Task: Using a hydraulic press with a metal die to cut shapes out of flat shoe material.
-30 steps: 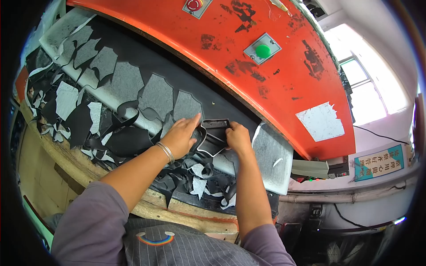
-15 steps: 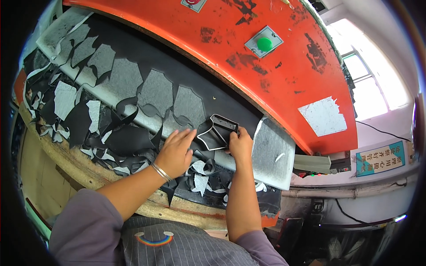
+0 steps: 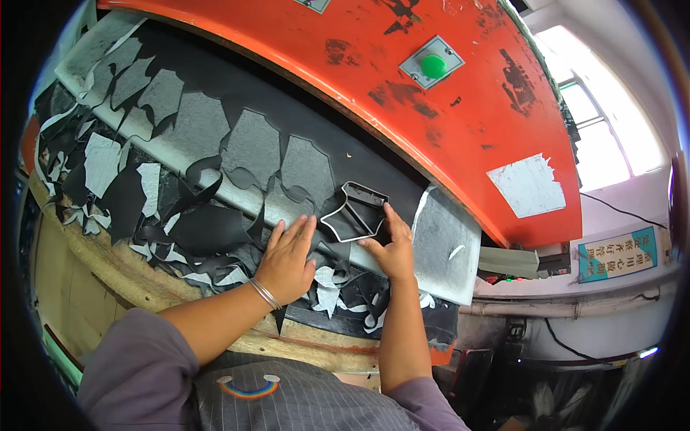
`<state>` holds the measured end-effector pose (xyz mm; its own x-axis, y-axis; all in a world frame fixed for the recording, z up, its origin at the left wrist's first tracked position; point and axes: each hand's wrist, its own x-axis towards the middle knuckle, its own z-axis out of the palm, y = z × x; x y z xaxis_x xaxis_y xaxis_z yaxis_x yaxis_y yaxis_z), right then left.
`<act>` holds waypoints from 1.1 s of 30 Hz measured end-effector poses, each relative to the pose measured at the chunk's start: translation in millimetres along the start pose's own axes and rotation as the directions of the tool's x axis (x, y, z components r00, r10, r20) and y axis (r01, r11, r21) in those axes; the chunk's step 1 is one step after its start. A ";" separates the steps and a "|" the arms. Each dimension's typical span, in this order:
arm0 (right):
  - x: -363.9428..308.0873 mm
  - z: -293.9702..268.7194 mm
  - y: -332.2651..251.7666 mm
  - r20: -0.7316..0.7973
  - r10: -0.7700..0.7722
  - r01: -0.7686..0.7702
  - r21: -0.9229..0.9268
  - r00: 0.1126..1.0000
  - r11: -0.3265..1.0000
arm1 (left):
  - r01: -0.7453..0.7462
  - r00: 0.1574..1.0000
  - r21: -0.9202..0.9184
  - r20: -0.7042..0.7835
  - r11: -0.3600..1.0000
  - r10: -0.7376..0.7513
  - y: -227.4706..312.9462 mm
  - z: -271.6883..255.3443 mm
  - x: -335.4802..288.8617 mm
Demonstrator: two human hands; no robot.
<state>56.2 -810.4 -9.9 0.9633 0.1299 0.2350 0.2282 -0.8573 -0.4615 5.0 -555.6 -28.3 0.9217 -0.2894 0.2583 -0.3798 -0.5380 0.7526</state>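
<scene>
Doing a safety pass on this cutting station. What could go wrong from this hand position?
1. Both hands, left hand and right hand, lie beside the metal cutting die under the orange press head; a stroke now could crush them.
2. The right hand's fingers touch the die's rim, which may cut.
3. Loose black scraps lie close by and could shift the die.

A bright window (image 3: 611,136) lights the pale wall (image 3: 611,215) at right; a pipe (image 3: 575,310) runs below a blue sign (image 3: 617,254).
</scene>
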 end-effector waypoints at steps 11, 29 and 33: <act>-10.7 1.7 -56.8 -0.182 0.083 -0.125 -0.231 0.980 0.965 | 0.006 1.000 0.037 0.015 0.999 -0.007 -3.6 -1.8 1.0; 4.7 -11.7 -16.3 0.160 0.088 -0.109 0.125 0.983 0.986 | -0.119 0.988 -0.002 -0.101 0.993 0.119 -15.6 -13.9 19.7; 0.2 6.8 -24.2 -0.015 0.022 -0.020 0.081 1.000 0.997 | -0.119 0.990 0.031 -0.076 0.992 0.121 -25.6 -12.2 46.8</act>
<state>51.9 -786.2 -4.5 0.9658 0.1037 0.2378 0.2191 -0.8167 -0.5338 58.8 -545.8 -28.0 0.8723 -0.2917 0.3926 -0.4890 -0.5239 0.6974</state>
